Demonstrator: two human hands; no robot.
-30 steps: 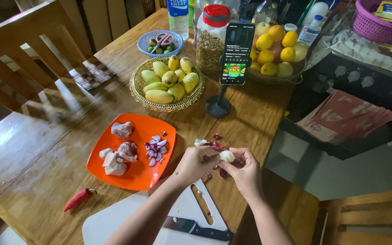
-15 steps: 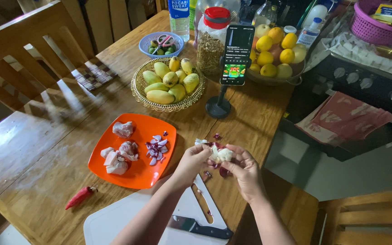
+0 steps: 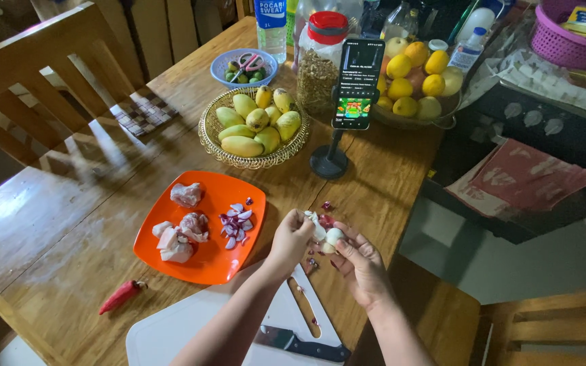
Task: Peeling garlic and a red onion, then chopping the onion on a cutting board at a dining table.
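The counter [image 3: 69,224] is glossy varnished wood; the orange plate [image 3: 211,261] smooth plastic; the fruit basket [image 3: 239,157] shiny gold metal wire.

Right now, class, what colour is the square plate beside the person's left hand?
Orange; the plate shows best in the head view, the only view.
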